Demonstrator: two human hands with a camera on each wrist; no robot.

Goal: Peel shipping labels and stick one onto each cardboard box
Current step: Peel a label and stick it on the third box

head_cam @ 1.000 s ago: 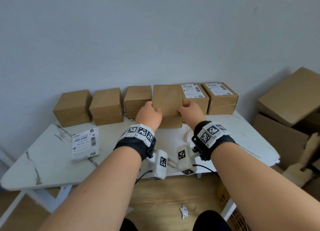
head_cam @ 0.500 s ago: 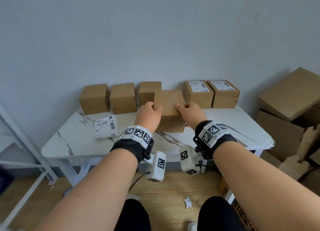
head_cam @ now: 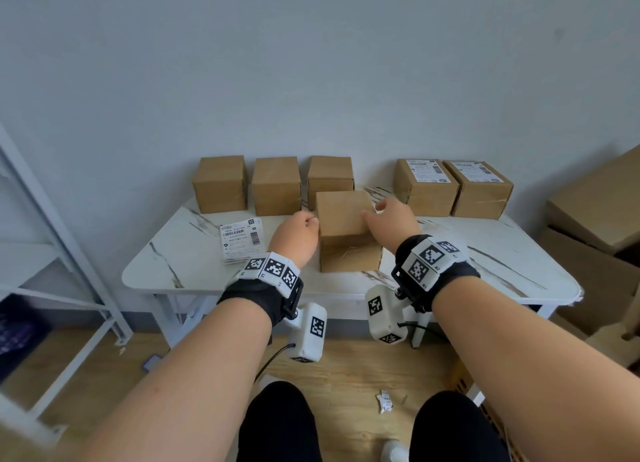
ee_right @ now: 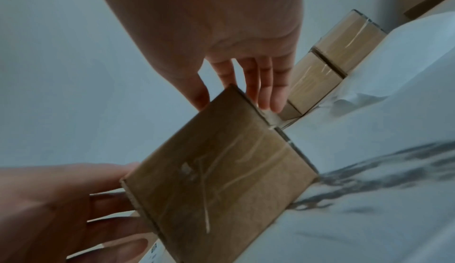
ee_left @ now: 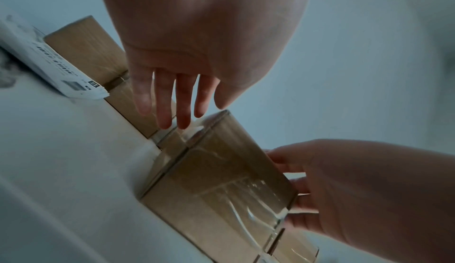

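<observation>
A plain cardboard box (head_cam: pixel 346 219) stands on the white marble table (head_cam: pixel 485 278), in front of the back row. My left hand (head_cam: pixel 301 229) lies against its left side with straight fingers (ee_left: pixel 172 111). My right hand (head_cam: pixel 384 216) touches its right side, thumb at the top edge and fingers (ee_right: pixel 268 92) straight. The box's taped front (ee_left: pixel 221 179) faces me. A stack of shipping labels (head_cam: pixel 240 240) lies left of my left hand. Three unlabelled boxes (head_cam: pixel 277 184) line the back left. Two labelled boxes (head_cam: pixel 453 188) stand at the back right.
Large cardboard cartons (head_cam: pixel 595 226) are piled to the right of the table. A white metal rack (head_cam: pixel 62 271) stands at the left. A scrap of label backing (head_cam: pixel 384 401) lies on the wooden floor between my legs.
The box has come out of the back row toward me and now sits flat near the table's middle. My view has pulled back and both hands have come nearer with the box.
</observation>
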